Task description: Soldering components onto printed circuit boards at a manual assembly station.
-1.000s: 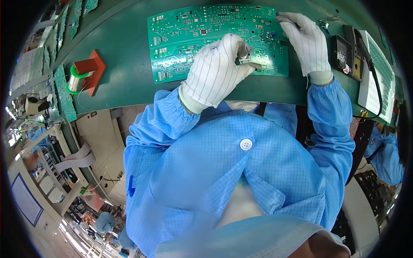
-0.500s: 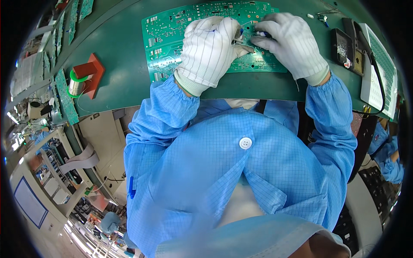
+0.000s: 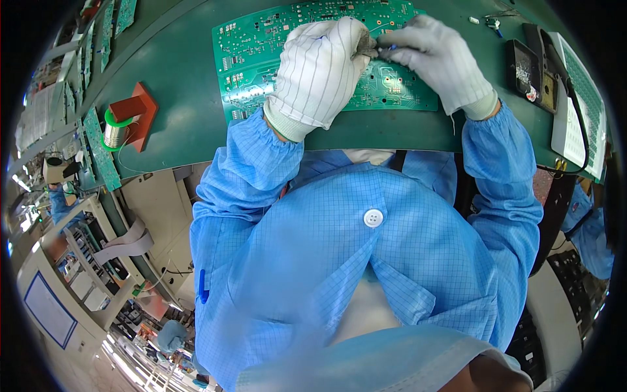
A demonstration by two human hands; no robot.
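A large green circuit board with many small parts lies under both of my gloved hands. My left hand, in a white striped glove, is closed, its fingertips pinched together over the middle of the board. Close by on its right, my right hand is closed as well, its fingertips almost meeting the left ones. A tiny blue bit shows at the right fingertips. Whatever lies between the fingers of either hand is too small and too covered to name.
Left on the green table stands a solder wire spool on a red holder. Toward the right are a black tray of small bits, a soldering iron stand and a white container. More circuit boards line the far left.
My hands have come closer together, and the fingertips now nearly meet. The left fingers have curled in from the board's surface, and the small metal part beside them is now hidden.
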